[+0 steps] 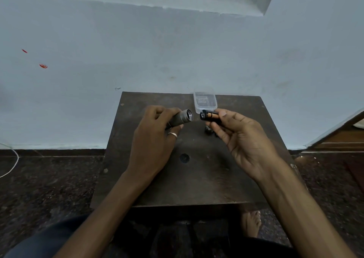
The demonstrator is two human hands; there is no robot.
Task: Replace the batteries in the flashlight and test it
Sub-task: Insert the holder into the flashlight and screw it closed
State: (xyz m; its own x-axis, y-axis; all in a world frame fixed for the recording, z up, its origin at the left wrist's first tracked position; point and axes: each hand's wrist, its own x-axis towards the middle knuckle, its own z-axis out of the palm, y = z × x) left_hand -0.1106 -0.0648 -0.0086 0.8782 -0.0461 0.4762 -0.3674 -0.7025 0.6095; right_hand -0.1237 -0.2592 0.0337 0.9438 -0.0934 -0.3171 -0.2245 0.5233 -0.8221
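Note:
My left hand point(155, 139) grips a grey metal flashlight body point(182, 118), its open threaded end pointing right. My right hand point(242, 137) pinches a black battery holder point(209, 116) with copper-coloured cells in it, its round end facing the flashlight's opening a short gap away. A small dark metal part, perhaps the flashlight's cap point(209, 130), lies on the table just below the holder, partly hidden by my right fingers.
The dark wooden table point(197, 179) stands against a pale blue wall. A clear plastic box point(205, 102) sits at the table's back edge, behind the holder. A dark round spot point(184, 157) marks the tabletop. A bare foot point(251, 223) rests on the floor under the table.

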